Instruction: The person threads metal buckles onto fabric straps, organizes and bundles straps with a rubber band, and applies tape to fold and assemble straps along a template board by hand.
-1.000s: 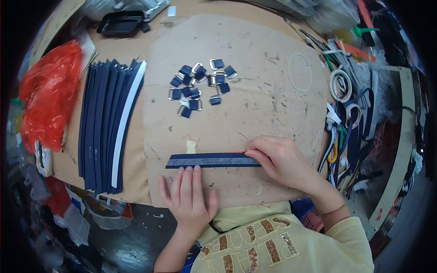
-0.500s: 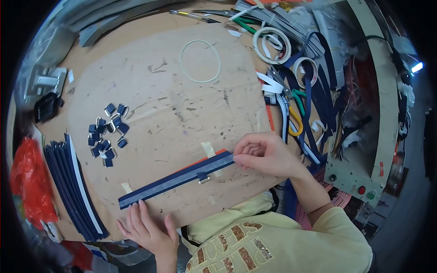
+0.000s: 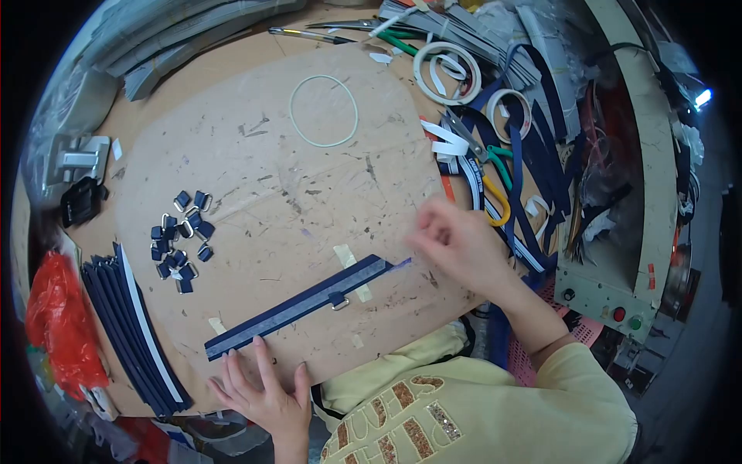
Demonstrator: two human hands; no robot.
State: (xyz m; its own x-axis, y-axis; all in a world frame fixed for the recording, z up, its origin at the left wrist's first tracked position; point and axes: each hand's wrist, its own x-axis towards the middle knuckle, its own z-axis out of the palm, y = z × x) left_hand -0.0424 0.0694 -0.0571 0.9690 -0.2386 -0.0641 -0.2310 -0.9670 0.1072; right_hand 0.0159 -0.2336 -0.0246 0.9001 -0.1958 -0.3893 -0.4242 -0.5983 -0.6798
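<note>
Navy strap (image 3: pixel 297 307) with a metal buckle (image 3: pixel 338 301) lies diagonally on the cardboard mat (image 3: pixel 270 162), left hand (image 3: pixel 263 394) spread-fingered at its lower end, right hand (image 3: pixel 460 243) blurred, fingers unclear.

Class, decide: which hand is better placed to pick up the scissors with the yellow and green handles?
Right. The right hand hovers beside the scissors; the left hand rests at the strap's far end.

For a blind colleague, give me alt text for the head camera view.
A long navy strap carrying a small metal buckle lies on a scuffed brown board; the left hand rests at its near end, the blurred right hand hovers beyond its far end.
</note>
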